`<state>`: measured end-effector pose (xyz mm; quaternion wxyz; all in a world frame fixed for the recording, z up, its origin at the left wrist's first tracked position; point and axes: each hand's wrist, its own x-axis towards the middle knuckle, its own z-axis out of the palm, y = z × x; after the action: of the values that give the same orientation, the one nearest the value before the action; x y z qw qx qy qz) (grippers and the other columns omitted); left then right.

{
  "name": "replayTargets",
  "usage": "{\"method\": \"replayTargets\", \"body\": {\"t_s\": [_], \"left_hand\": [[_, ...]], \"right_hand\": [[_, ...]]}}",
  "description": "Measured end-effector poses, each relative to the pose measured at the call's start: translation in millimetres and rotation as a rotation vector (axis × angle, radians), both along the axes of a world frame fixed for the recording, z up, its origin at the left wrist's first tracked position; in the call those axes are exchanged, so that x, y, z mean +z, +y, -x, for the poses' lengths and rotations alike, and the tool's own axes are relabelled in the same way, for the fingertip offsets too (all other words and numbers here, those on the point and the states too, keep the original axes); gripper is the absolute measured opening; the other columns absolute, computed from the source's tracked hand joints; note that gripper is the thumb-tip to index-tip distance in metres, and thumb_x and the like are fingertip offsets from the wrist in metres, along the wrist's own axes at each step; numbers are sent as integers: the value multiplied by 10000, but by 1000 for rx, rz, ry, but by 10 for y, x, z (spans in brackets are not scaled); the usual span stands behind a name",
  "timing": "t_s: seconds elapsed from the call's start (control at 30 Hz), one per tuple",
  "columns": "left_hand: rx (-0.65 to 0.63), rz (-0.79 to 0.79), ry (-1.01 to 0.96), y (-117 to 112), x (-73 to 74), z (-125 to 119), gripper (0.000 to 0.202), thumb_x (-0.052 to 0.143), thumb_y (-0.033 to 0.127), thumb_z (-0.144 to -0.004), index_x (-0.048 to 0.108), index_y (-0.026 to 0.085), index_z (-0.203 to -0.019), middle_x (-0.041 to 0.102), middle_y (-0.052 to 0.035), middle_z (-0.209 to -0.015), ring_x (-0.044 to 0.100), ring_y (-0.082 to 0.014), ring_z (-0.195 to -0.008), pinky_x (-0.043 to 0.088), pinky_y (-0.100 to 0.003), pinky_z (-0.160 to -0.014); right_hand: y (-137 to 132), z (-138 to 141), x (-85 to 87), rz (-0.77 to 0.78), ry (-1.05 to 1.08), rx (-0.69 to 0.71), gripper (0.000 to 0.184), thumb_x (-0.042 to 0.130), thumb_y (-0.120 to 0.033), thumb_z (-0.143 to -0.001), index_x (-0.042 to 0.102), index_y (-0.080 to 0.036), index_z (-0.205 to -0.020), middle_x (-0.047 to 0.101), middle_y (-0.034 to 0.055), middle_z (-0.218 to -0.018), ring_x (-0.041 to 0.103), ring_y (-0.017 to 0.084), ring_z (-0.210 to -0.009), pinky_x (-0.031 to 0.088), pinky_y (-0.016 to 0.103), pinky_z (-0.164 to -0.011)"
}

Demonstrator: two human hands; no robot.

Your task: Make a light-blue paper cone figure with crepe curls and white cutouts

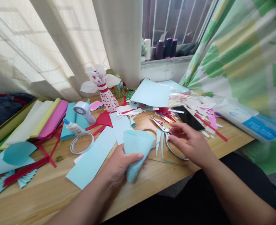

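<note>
A: What does the left hand (120, 167) do now?

B: It is closed around a light blue paper cone (139, 153), and it holds this cone over the edge of the wooden tabletop (46, 200).

A: And the right hand (189, 143)?

B: Its fingers are open and apart, very near the steel scissors (163, 129). I cannot tell if they touch. Thin blue paper strips (158, 140) lie just beside the scissors.
</note>
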<state>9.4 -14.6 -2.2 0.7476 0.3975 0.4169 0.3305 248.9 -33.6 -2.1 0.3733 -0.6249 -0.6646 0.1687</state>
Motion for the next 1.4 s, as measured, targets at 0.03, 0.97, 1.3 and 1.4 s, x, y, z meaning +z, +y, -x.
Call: {"method": "replayTargets", "body": {"t_s": [0.03,0.97,1.3,1.4], "left_hand": [[15,4,9,6,5,3,362,776,229,-625,607,125,-928,667,-47,-742,609,-170,-667,484,-293,-677],[7,-38,120,115,-2,82,293,761,294,-639,599,116,-806,641,-38,-667,570,-165,-594,436,-280,-602],[-18,-17,123,119,90,75,315,780,271,-608,608,124,-827,654,-29,-673,580,-160,-613,443,-269,-603],[-26,0,150,108,151,84,342,798,278,-570,626,125,-822,664,-25,-669,587,-160,-616,439,-247,-583]], "right_hand": [[15,-142,-45,1,-306,-93,304,504,-311,-849,562,-161,-1108,622,117,-978,599,253,-892,474,390,-777],[95,-621,-271,-15,-696,-152,199,510,-283,-840,667,-185,-913,628,105,-947,580,244,-872,467,343,-756],[92,-342,-306,109,-641,-67,440,526,-183,-733,558,-176,-1171,663,132,-1031,642,270,-859,498,361,-727],[-21,-349,-209,168,-398,-125,468,581,-295,-743,512,-214,-1198,647,59,-838,623,223,-694,500,327,-624]]}}
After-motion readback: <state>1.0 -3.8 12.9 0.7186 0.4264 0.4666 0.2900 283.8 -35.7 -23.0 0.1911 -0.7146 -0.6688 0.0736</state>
